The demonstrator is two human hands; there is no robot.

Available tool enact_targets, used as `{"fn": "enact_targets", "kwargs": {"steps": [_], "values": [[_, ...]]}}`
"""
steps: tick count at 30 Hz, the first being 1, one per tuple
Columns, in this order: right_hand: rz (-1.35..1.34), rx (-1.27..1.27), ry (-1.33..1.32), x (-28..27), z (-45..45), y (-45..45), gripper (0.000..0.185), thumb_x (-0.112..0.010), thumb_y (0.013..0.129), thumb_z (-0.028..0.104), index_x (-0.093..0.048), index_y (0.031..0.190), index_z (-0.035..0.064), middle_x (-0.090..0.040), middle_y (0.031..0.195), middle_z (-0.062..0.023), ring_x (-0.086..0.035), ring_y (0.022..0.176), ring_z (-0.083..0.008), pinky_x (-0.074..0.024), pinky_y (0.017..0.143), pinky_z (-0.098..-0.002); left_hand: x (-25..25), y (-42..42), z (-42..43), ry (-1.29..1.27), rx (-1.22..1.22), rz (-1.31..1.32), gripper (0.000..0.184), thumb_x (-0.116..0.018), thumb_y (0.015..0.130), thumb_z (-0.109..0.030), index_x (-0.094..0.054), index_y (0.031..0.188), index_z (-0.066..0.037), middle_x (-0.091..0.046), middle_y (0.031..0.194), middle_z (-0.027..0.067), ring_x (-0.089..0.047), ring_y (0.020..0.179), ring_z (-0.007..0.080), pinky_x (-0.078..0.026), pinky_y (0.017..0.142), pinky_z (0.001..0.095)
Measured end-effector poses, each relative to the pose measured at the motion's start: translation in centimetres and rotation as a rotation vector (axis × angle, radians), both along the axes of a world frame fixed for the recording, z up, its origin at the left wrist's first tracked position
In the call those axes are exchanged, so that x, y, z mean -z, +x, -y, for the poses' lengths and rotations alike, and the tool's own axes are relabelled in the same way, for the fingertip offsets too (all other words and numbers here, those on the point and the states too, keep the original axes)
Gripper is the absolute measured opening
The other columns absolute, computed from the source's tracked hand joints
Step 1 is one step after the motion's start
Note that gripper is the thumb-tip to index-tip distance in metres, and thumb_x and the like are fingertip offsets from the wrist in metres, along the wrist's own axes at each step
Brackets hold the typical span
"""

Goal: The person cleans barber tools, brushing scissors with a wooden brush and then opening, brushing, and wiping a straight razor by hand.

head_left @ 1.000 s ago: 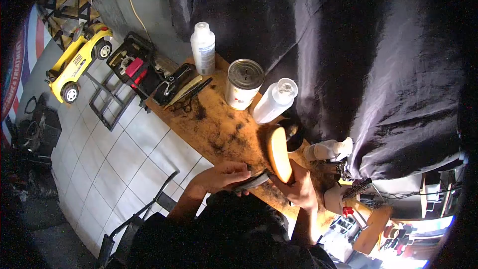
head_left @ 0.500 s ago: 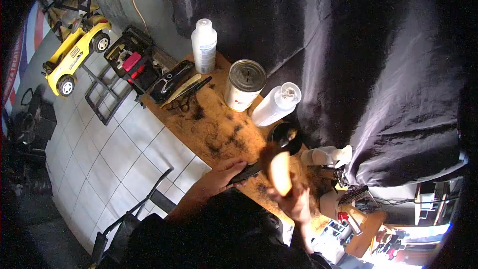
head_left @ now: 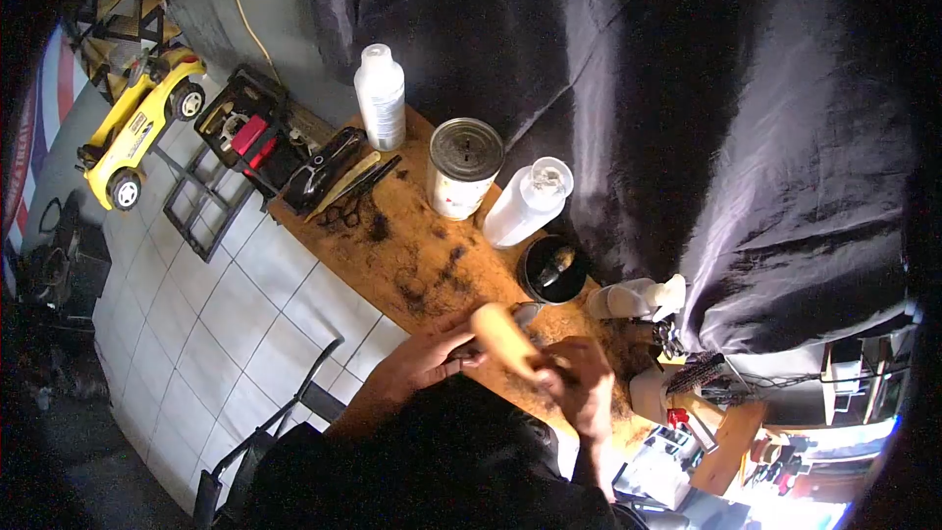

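My right hand (head_left: 581,383) grips a wooden-backed brush (head_left: 505,342), blurred by motion, above the near edge of the wooden table. My left hand (head_left: 437,355) is closed around a dark handheld tool, mostly hidden behind the brush, so its kind is unclear. A shiny rounded piece (head_left: 527,313) shows just past the brush. Beyond the hands stands a black bowl (head_left: 552,280) with a light-coloured item inside. Loose dark hair (head_left: 432,280) is scattered over the wooden tabletop (head_left: 402,236).
Behind stand a white bottle (head_left: 381,98), a lidded can (head_left: 461,172), another white bottle (head_left: 528,201) and a spray bottle (head_left: 638,297). Scissors (head_left: 343,211) and black clippers (head_left: 329,167) lie at the far left end. A dark curtain (head_left: 648,88) hangs behind; a chair arm (head_left: 319,397) is nearby.
My right hand has swung the brush leftward, over the tool in my left hand, uncovering the black bowl. My left hand stays near the same place. The view has shifted slightly.
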State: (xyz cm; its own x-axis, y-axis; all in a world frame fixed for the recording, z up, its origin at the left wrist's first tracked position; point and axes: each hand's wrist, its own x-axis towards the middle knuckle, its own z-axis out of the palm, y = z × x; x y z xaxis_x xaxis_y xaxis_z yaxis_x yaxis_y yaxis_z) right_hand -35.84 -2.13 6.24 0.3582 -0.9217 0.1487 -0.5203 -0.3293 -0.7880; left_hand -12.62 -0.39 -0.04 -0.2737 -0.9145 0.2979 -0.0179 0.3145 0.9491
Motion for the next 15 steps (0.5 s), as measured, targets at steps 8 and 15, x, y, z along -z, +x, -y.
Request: {"fn": "enact_targets", "kwargs": {"steps": [8, 15], "values": [[-0.035, -0.316, -0.071, -1.3, 0.1, -0.7, 0.05, -0.081, 0.063, 0.033, -0.065, 0.096, -0.0012, -0.057, 0.101, -0.0146, -0.064, 0.079, -0.0228, -0.0539, 0.062, -0.0332, 0.1, -1.3, -0.5, 0.166, 0.053, -0.455, 0.027, -0.054, 0.091, -0.027, -0.053, 0.105, -0.004, -0.059, 0.087, 0.0054, -0.059, 0.079, 0.0121, -0.049, 0.072, 0.0233], [-0.14, -0.207, -0.009, -1.8, -1.0, 1.0, 0.049, -0.081, 0.062, 0.027, -0.066, 0.104, 0.0071, -0.057, 0.102, -0.013, -0.062, 0.088, -0.0247, -0.0533, 0.068, -0.0325, 0.4, -0.3, -2.2, -0.006, 0.038, 0.014, 0.029, -0.053, 0.092, -0.019, -0.048, 0.116, -0.005, -0.051, 0.115, 0.0085, -0.054, 0.096, 0.0117, -0.045, 0.081, 0.0253]]}}
